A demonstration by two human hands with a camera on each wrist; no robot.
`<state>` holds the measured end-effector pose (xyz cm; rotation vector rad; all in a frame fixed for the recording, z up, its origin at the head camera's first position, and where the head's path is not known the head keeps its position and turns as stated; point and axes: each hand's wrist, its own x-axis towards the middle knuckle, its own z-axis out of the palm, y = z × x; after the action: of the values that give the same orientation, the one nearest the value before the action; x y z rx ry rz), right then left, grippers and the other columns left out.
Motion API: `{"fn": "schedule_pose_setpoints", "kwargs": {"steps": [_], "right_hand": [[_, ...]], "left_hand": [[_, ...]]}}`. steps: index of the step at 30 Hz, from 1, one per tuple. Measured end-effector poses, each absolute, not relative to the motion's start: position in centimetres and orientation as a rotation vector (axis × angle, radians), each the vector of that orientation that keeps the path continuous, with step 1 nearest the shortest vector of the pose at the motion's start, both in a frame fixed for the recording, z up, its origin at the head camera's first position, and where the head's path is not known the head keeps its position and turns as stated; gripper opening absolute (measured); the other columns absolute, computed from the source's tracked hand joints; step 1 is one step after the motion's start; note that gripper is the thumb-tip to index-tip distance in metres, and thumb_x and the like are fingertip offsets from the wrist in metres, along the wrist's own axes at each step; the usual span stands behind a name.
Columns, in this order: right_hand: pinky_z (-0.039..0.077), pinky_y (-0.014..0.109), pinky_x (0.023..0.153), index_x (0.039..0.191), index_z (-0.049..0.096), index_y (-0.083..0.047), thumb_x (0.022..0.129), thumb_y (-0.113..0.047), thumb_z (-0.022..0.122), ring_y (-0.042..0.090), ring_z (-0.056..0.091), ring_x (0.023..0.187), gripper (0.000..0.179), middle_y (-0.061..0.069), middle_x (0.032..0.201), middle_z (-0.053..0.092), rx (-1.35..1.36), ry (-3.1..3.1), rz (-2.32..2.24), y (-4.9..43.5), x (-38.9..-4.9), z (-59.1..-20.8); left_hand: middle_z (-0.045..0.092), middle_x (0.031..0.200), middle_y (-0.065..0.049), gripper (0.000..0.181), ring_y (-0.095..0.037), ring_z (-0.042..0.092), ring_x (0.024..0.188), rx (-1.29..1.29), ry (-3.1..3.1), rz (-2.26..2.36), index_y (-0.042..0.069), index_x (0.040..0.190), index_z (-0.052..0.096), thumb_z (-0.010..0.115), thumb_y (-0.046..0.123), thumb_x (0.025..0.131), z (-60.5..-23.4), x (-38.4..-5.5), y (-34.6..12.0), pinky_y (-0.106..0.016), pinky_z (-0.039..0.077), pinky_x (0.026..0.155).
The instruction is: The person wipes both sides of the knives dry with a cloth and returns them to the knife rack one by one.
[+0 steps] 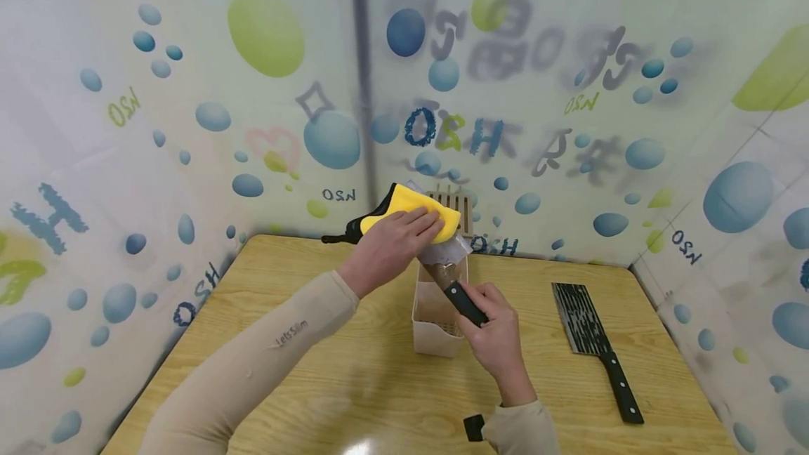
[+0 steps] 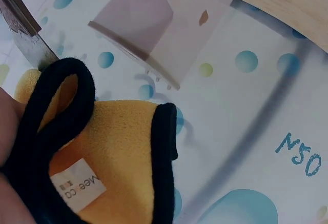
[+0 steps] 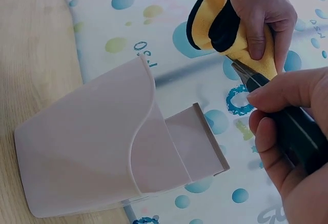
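Observation:
My right hand [image 1: 496, 335] grips the black handle [image 1: 466, 304] of a kitchen knife, its wide blade [image 1: 447, 251] tilted up and to the left. In my left hand [image 1: 397, 239] is a yellow cloth [image 1: 445, 222] with black edging, folded over the blade and covering much of it. The thumb lies on one side and the fingers on the other, pinching cloth and blade together, as the right wrist view shows. A loop and a white label [image 2: 79, 185] on the cloth show in the left wrist view.
Below the knife stands a pale knife holder [image 1: 436, 343] with a slotted brown top piece [image 1: 466, 210] at its back. A cleaver [image 1: 581, 321] with a dark streaked blade and black handle lies at the right of the wooden table [image 1: 303, 371]. Patterned sheets surround the table.

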<state>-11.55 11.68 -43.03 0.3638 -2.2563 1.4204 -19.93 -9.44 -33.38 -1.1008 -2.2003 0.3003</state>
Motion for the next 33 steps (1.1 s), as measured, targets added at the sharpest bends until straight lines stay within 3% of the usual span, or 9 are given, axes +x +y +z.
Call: {"fn": "schedule_pose_setpoints", "kwargs": {"steps": [23, 33], "right_hand": [[0.047, 0.026, 0.074, 0.125, 0.072, 0.005, 0.077, 0.010, 0.079, 0.021, 0.057, 0.088, 0.048, 0.007, 0.096, 0.063, 0.367, -2.252, 1.444, 11.8, -11.3, -43.1], [0.048, 0.027, 0.075, 0.126, 0.073, 0.002, 0.078, 0.011, 0.078, 0.022, 0.057, 0.089, 0.049, 0.006, 0.097, 0.063, 0.338, -2.274, 1.482, 11.7, -11.1, -43.2]], "left_hand": [[0.068, 0.136, -0.005, 0.043, -0.024, 0.063, 0.126, -1.056, -2.221, 0.363, 0.010, 0.138, 0.068, 0.073, 0.006, 0.096, -32.1, -21.5, -10.2, -0.036, 0.049, 0.111], [0.066, 0.136, -0.012, 0.045, -0.028, 0.064, 0.126, -0.989, -2.249, 0.263, 0.005, 0.137, 0.066, 0.077, 0.005, 0.093, -32.3, -21.9, -10.4, -0.038, 0.050, 0.109]]}}
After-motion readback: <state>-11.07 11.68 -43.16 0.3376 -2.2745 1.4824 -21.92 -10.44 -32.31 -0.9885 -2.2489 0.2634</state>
